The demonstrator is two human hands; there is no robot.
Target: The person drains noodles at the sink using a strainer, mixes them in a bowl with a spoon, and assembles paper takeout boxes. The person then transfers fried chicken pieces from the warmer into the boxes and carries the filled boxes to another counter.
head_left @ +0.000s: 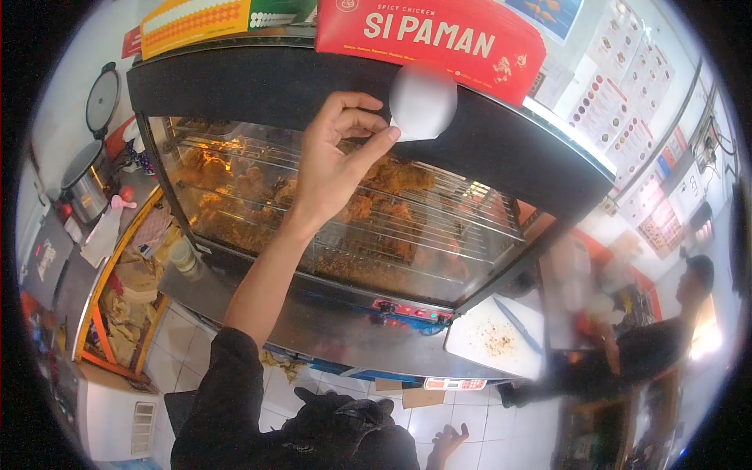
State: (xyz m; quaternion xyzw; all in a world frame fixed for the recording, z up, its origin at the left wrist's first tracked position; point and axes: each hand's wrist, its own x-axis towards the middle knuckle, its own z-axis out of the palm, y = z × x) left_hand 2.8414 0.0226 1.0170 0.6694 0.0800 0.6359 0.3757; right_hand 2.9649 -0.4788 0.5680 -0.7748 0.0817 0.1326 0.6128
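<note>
My left hand (pixel 341 149) is raised in front of the dark top panel of a glass-fronted warmer (pixel 274 94). Between its thumb and fingers it pinches a white sheet of paper (pixel 423 106), rounded in outline and blurred at the top. Behind the glass, fried chicken (pixel 392 211) lies on wire racks, partly hidden by my forearm. Low in the view, my right hand (pixel 448 446) hangs near my body with its fingers apart, holding nothing that I can see.
Red boxes (pixel 427 39) rest on the warmer. A white cutting board (pixel 493 337) with crumbs and a knife (pixel 517 323) lies to the right. A co-worker (pixel 650 352) in dark clothing is at far right. A jar (pixel 182 256) and a metal pot (pixel 86 180) stand left.
</note>
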